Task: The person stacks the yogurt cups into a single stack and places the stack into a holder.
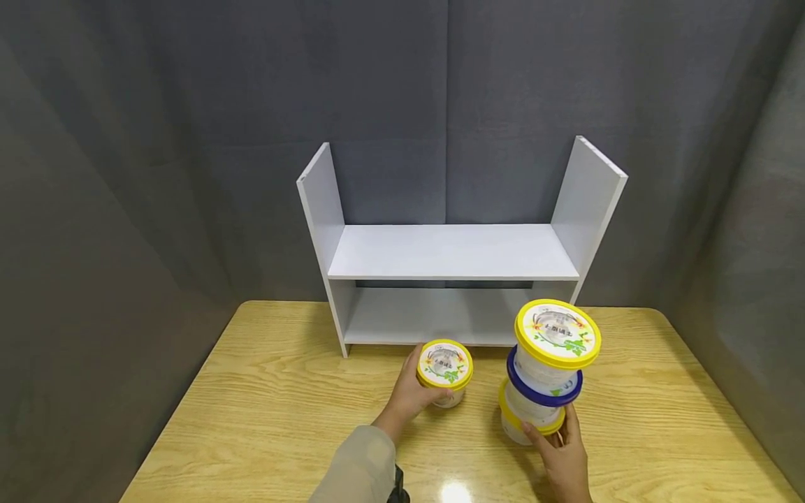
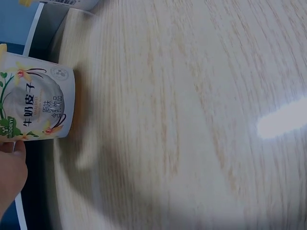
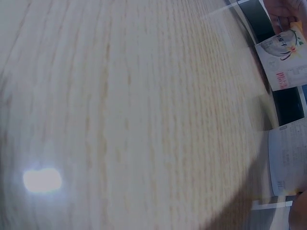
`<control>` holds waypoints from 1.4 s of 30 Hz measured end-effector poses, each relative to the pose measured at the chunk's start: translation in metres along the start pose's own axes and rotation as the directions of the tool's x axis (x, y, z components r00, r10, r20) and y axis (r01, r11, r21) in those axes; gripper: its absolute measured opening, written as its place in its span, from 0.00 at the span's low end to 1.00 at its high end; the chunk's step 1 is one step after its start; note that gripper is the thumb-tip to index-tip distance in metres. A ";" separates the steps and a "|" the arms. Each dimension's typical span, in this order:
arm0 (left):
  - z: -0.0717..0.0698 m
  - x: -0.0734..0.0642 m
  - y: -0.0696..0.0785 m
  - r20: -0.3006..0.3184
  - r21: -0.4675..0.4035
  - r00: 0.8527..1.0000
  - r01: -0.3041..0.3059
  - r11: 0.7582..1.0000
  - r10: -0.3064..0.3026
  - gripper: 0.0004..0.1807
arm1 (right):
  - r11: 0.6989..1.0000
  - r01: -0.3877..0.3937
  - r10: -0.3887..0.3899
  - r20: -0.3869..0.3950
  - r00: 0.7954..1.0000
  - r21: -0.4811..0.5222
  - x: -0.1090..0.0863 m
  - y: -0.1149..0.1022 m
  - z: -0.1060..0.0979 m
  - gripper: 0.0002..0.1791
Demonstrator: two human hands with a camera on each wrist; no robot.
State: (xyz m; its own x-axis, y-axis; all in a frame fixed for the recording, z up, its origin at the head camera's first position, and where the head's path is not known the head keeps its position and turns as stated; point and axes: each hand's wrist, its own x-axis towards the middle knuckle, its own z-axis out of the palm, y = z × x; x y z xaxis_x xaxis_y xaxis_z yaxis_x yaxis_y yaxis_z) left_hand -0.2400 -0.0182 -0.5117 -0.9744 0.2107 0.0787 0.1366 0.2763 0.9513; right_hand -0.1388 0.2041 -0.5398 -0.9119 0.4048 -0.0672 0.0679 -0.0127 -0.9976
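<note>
The left hand (image 1: 407,392) grips one lidded tub (image 1: 444,365), the right hand (image 1: 564,455) a three-tub stack (image 1: 542,381) by its base (contents hidden).

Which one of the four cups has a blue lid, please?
The middle stacked cup; the top cup, the bottom cup and the cup in the left hand are all yellow-lidded.

Pale yellow wood-grain table (image 1: 251,405): rounded far corners, bright glare on the near part
Standing at its far side: white two-tier open shelf unit (image 1: 453,251)
</note>
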 end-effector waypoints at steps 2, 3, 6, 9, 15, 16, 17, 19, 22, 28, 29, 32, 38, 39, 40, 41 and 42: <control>-0.001 0.000 0.002 0.006 -0.014 1.000 -0.001 1.000 0.001 0.54 | 1.000 -0.002 0.002 0.001 1.000 0.005 0.000 0.000 0.001 0.47; -0.002 0.000 0.003 0.010 -0.022 1.000 -0.001 1.000 0.001 0.54 | 1.000 0.000 0.000 0.000 1.000 0.004 0.000 0.000 0.001 0.47; -0.003 -0.001 0.009 0.028 -0.032 1.000 -0.003 0.999 0.004 0.55 | 1.000 -0.006 0.006 -0.002 1.000 0.012 0.001 0.000 0.002 0.47; -0.004 -0.002 0.016 0.048 -0.045 0.999 -0.003 0.999 0.005 0.55 | 1.000 -0.013 0.013 -0.010 1.000 0.012 0.001 0.000 0.002 0.47; -0.007 -0.004 0.033 0.056 -0.050 0.998 -0.017 0.999 0.019 0.54 | 0.999 -0.031 0.031 -0.016 0.999 0.009 0.002 0.000 0.002 0.47; -0.007 -0.004 0.036 0.055 -0.046 0.998 -0.023 0.999 0.025 0.54 | 0.999 -0.034 0.034 -0.016 0.999 0.008 0.002 0.000 0.002 0.47; -0.008 -0.005 0.039 0.056 -0.044 0.998 -0.024 0.999 0.026 0.54 | 0.999 -0.031 0.031 -0.017 0.999 0.009 0.002 0.001 0.002 0.47; -0.010 -0.006 0.045 0.060 -0.039 0.998 -0.030 0.999 0.032 0.54 | 1.000 -0.025 0.025 -0.018 1.000 0.009 0.002 0.002 0.002 0.47; -0.012 -0.008 0.052 0.067 -0.034 0.997 -0.034 0.999 0.036 0.54 | 1.000 -0.022 0.022 -0.026 0.999 -0.006 0.004 0.009 0.000 0.47; -0.023 -0.016 0.074 0.090 -0.030 0.994 -0.056 0.998 0.059 0.54 | 0.998 -0.047 0.046 -0.024 0.999 -0.039 0.008 0.016 -0.001 0.47; -0.025 -0.017 0.077 0.095 -0.027 0.993 -0.062 0.998 0.065 0.54 | 0.998 -0.047 0.046 -0.020 0.999 -0.044 0.007 0.015 0.000 0.48; -0.032 -0.019 0.088 0.115 -0.014 0.989 -0.091 0.996 0.092 0.54 | 0.998 -0.047 0.047 -0.002 0.999 -0.035 0.004 0.008 0.003 0.48; -0.044 -0.019 0.110 0.142 0.011 0.975 -0.172 0.985 0.169 0.53 | 0.997 -0.044 0.044 -0.010 0.999 -0.056 0.003 0.004 0.003 0.48; -0.045 -0.019 0.114 0.146 0.009 0.972 -0.185 0.983 0.181 0.53 | 0.996 -0.047 0.046 -0.019 0.999 -0.070 0.003 0.005 0.003 0.48; -0.047 -0.019 0.118 0.152 0.003 0.970 -0.190 0.982 0.188 0.53 | 0.996 -0.041 0.039 -0.022 0.999 -0.080 0.003 0.005 0.002 0.48; -0.049 -0.019 0.122 0.157 -0.003 0.968 -0.198 0.980 0.196 0.53 | 0.996 -0.036 0.034 -0.025 0.999 -0.087 0.003 0.006 0.001 0.48; -0.051 -0.019 0.126 0.163 -0.006 0.965 -0.208 0.978 0.206 0.53 | 0.995 -0.040 0.038 -0.030 0.999 -0.092 0.003 0.006 0.000 0.48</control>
State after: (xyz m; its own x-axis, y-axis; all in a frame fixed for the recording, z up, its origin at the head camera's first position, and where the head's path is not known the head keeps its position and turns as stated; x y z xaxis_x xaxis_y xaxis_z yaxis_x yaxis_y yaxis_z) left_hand -0.2129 -0.0350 -0.3783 -0.8830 0.4128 0.2233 0.3350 0.2211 0.9159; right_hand -0.1411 0.2054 -0.5457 -0.8960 0.4316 -0.1041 0.1415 0.0552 -0.9884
